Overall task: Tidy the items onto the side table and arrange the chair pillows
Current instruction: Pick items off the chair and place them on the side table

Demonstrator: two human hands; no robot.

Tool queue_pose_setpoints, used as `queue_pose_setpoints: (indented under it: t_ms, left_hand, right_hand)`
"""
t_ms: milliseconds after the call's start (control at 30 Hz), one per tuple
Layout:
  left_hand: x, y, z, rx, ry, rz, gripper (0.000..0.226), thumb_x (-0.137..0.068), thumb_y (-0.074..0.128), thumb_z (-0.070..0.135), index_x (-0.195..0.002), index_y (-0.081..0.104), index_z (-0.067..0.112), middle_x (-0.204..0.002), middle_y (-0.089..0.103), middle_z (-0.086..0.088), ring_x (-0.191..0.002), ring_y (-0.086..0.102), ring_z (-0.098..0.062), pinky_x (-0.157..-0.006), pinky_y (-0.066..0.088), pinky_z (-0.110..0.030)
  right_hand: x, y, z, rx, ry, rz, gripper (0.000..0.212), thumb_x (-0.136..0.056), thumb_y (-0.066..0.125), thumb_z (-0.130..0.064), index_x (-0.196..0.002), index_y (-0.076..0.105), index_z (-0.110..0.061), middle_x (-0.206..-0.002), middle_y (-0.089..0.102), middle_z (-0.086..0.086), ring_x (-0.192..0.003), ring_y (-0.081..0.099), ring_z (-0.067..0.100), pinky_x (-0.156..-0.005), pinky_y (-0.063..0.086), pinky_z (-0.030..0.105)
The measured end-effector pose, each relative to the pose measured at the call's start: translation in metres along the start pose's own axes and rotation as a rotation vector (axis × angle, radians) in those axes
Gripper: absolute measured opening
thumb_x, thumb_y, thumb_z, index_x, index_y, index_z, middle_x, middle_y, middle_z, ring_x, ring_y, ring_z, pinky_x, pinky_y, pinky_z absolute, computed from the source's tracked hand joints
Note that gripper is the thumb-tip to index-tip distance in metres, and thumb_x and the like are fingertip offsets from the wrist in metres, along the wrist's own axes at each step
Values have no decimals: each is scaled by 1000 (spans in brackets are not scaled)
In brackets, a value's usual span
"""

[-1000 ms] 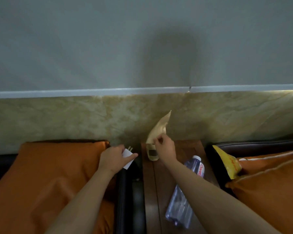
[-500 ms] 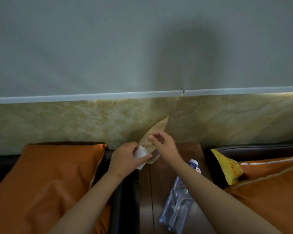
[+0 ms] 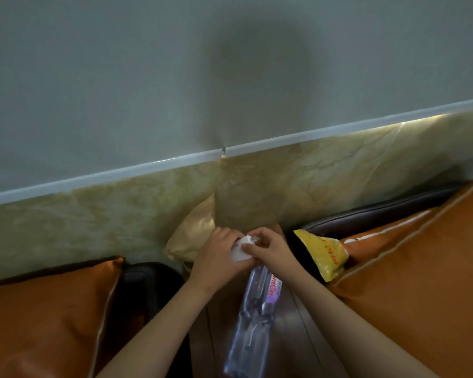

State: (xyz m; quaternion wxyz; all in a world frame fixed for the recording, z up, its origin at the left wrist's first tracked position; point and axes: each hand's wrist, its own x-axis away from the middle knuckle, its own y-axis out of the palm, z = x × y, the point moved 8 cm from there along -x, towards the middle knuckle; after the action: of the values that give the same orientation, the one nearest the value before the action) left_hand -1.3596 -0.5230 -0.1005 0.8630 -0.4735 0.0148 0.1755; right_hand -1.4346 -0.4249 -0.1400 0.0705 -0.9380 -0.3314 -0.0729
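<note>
My left hand [image 3: 216,257] grips a small white charger plug [image 3: 243,249] over the back of the dark wooden side table [image 3: 306,331]. My right hand [image 3: 271,248] pinches the same plug from the right, fingers at its prongs. A tan paper bag [image 3: 194,233] leans against the marble wall panel behind my left hand, free of both hands. A clear plastic water bottle [image 3: 254,320] lies on its side on the table below my hands. One orange pillow [image 3: 47,317] sits on the left chair and another orange pillow [image 3: 426,276] on the right chair.
A yellow packet [image 3: 325,255] lies on the right chair's dark armrest beside the orange pillow. The left chair's black armrest [image 3: 148,287] borders the table. A grey wall with a white trim strip [image 3: 230,152] rises close behind the table.
My left hand carried the white plug rightward from the left chair to over the table. My right hand let go of the paper bag and came onto the plug. The view tilted.
</note>
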Motion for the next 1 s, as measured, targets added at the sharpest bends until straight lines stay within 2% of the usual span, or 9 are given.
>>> queue_pose_setpoints:
  t_ms: [100,200,300,400,500,567,767,900,1000]
  left_hand:
    - [-7,31,-3,39,-57,-110,70,-76,64,56,-132,47,16,-126,47,3,-115,45,-12,-96,42,-29]
    - [-8,46,-17,67,-141,-120,84,-79,68,52,-144,32,14,-144,34,1,-130,36,-13,-108,36,-33]
    - [-4,53,-41,33,-224,-115,78,-81,66,50,-143,32,16,-146,34,0,-134,34,-15,-110,35,-36]
    - [3,63,-65,11,-330,-133,74,-84,64,47,-143,35,14,-145,36,-4,-135,34,-18,-112,33,-35]
    - [6,80,-83,27,-447,-153,66,-86,65,40,-139,39,11,-139,42,-8,-131,39,-21,-108,36,-36]
    - [7,91,-89,32,-497,-154,61,-87,63,38,-138,40,12,-137,43,-7,-130,40,-21,-107,36,-35]
    - [12,119,-103,55,-588,-112,48,-90,59,36,-133,44,20,-139,43,0,-128,42,-16,-105,40,-38]
    - [22,127,-110,81,-633,-89,46,-90,59,36,-132,46,22,-138,43,3,-127,43,-12,-105,41,-35]
    - [27,126,-113,96,-646,-73,44,-90,60,33,-131,47,22,-136,45,3,-126,44,-11,-105,41,-32]
  right_hand:
    - [-7,-18,19,-11,47,58,17,-79,70,-1,-84,59,-13,-78,60,2,-66,58,9,-56,49,22]
    - [-19,-32,36,-36,81,102,18,-79,67,4,-84,57,-10,-82,59,4,-66,58,10,-52,49,20]
    - [-37,-44,54,-67,117,139,20,-80,67,4,-82,56,-12,-88,60,11,-76,60,20,-62,52,31]
    - [-57,-53,77,-82,178,202,21,-81,67,2,-81,54,-14,-86,60,12,-75,60,22,-69,52,41]
    - [-77,-51,103,-88,252,209,23,-82,67,0,-82,51,-16,-84,58,6,-70,59,15,-56,52,23]
    - [-90,-49,118,-96,297,211,25,-82,67,1,-81,50,-17,-85,58,7,-70,59,14,-51,50,17]
    - [-133,-40,159,-48,397,163,22,-85,65,-1,-88,50,-17,-86,56,6,-68,56,14,-50,50,19]
    - [-149,-41,175,22,426,194,33,-87,64,-4,-117,49,-5,-104,54,10,-86,57,21,-61,54,31]
    - [-154,-46,171,191,351,248,37,-82,68,-4,-114,51,-5,-110,61,14,-93,62,25,-78,53,38]
